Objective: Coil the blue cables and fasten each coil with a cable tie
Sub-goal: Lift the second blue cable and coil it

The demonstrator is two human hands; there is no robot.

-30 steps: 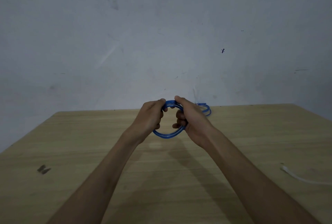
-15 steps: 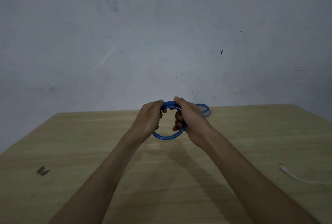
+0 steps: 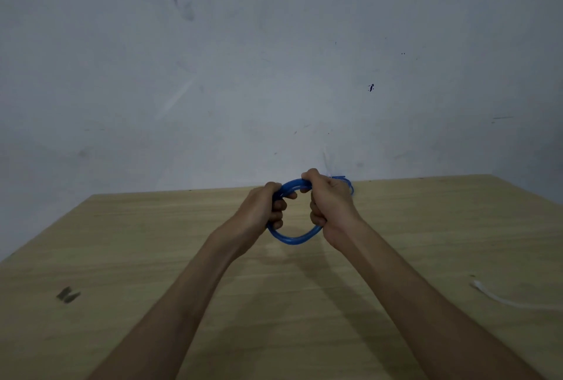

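A small dark mark [image 3: 67, 294] is sitting on the table [image 3: 152, 242] at far left. The left hand [image 3: 262, 212] is gripping the left side of the blue coil [image 3: 294, 238], fingers curled round it, while the right hand [image 3: 332, 209] is clutching its right side and top, the pair holding it up over the table's far middle. Just behind the right hand more blue cable [image 3: 350, 186] is lying at the table's back edge, and a white strip [image 3: 499, 299] is lying well apart near the right edge.
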